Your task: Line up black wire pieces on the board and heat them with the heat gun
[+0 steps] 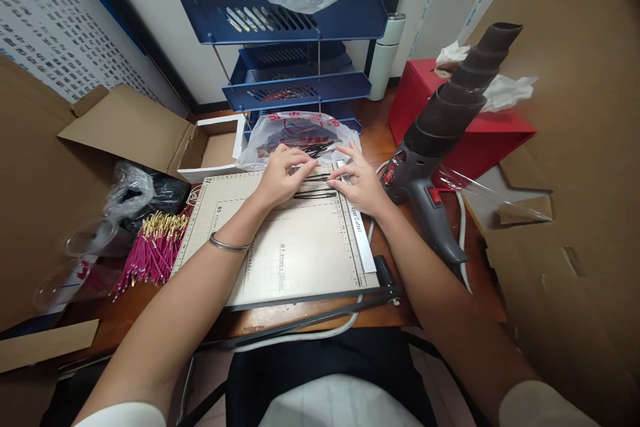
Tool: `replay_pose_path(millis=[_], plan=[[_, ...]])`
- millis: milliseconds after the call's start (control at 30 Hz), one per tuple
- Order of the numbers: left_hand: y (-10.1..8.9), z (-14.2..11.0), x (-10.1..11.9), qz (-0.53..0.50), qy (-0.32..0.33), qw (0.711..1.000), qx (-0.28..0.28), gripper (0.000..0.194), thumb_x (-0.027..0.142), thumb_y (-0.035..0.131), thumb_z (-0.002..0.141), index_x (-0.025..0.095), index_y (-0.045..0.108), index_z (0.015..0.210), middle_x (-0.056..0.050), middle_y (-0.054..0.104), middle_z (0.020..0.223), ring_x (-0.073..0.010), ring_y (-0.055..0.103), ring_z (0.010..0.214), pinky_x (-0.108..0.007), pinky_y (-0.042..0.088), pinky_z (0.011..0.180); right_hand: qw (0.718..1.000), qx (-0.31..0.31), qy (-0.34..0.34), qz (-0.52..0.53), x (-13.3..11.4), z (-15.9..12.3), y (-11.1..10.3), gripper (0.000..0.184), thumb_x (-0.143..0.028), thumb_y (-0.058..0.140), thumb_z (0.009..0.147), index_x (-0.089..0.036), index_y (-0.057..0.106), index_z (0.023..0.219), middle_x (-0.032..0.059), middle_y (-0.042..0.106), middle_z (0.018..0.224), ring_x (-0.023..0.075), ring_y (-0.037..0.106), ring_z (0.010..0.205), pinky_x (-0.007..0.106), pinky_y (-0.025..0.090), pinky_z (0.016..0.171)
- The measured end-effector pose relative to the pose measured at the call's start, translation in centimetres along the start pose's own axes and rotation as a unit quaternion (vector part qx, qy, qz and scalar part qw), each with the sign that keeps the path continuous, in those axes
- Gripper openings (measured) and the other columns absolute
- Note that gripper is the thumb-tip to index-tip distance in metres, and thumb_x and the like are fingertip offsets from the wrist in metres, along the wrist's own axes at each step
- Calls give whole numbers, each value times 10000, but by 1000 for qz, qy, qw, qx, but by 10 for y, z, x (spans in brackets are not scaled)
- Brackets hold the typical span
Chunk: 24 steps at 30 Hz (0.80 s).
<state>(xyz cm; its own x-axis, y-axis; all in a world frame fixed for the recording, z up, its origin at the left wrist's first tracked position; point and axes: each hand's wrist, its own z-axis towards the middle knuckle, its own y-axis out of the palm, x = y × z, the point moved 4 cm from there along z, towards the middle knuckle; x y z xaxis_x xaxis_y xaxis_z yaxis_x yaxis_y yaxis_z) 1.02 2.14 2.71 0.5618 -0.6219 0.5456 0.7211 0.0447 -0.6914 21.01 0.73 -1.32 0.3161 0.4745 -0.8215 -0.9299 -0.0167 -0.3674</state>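
Thin black strips (315, 195) lie across the upper part of a cream paper cutter board (300, 233) printed with grid lines. My left hand (286, 177) is over the board's top edge, thumb and forefinger closed together; what is between them is too small to make out. Opposite it, my right hand (357, 180) pinches the right end of a thin black strip, its other fingers raised. Just beyond both hands, a clear plastic bag (265, 140) with red print holds more black strips.
A grey heat gun (425, 167) stands at the right before a red tissue box (413, 90). Left of the board are magenta wires (155, 253) with gold tips and an open cardboard box (215, 147). Blue tray shelves (295, 90) rise behind; a white cable (320, 333) runs in front.
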Motion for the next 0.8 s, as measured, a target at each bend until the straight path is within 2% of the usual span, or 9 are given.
replay_pose_path(millis=[100, 233, 367, 500, 600, 800], plan=[[-8, -2, -4, -10, -46, 999, 22, 440, 422, 462, 1065, 219, 820, 910, -54, 803, 990, -246, 617, 994, -433, 434, 987, 999, -24, 25, -28, 2, 2, 0, 50, -224, 795, 806, -257, 811, 773, 33, 548, 1617, 367, 272, 1657, 648, 111, 1365], [-8, -3, -7, -1, -55, 998, 9, 402, 408, 490, 1040, 217, 809, 887, -59, 786, 962, -249, 584, 972, -425, 431, 975, 997, -22, 60, -48, 8, 1, 1, 40, -230, 787, 805, -236, 822, 823, 64, 509, 1653, 389, 231, 1670, 639, 120, 1361], [0, -3, -9, 41, -40, 997, -44, 295, 406, 595, 981, 215, 790, 871, -54, 778, 977, -257, 566, 982, -452, 394, 987, 998, 0, 56, -6, 17, -2, 4, 115, -297, 774, 824, -233, 798, 917, 104, 531, 1627, 369, 358, 1616, 605, 196, 1346], [3, -4, -6, 60, -18, 994, -92, 232, 395, 661, 936, 217, 790, 862, -54, 754, 951, -268, 546, 991, -467, 356, 974, 987, 56, 80, 126, 33, -5, 12, 398, -430, 783, 788, -233, 706, 1125, 146, 608, 1522, 336, 526, 1483, 555, 341, 1293], [4, -5, -3, 60, -11, 992, -114, 190, 387, 717, 900, 220, 792, 852, -53, 737, 937, -271, 537, 1001, -456, 344, 967, 968, 56, 119, 213, 42, -5, 20, 566, -462, 804, 740, -256, 608, 1230, 117, 678, 1408, 304, 613, 1370, 508, 435, 1234], [6, -6, 1, 69, 13, 987, -145, 223, 434, 770, 873, 226, 783, 797, -39, 734, 913, -264, 529, 986, -440, 314, 955, 954, 46, 153, 253, 42, -4, 22, 574, -418, 779, 714, -263, 576, 1228, 92, 713, 1330, 302, 639, 1318, 500, 453, 1213]])
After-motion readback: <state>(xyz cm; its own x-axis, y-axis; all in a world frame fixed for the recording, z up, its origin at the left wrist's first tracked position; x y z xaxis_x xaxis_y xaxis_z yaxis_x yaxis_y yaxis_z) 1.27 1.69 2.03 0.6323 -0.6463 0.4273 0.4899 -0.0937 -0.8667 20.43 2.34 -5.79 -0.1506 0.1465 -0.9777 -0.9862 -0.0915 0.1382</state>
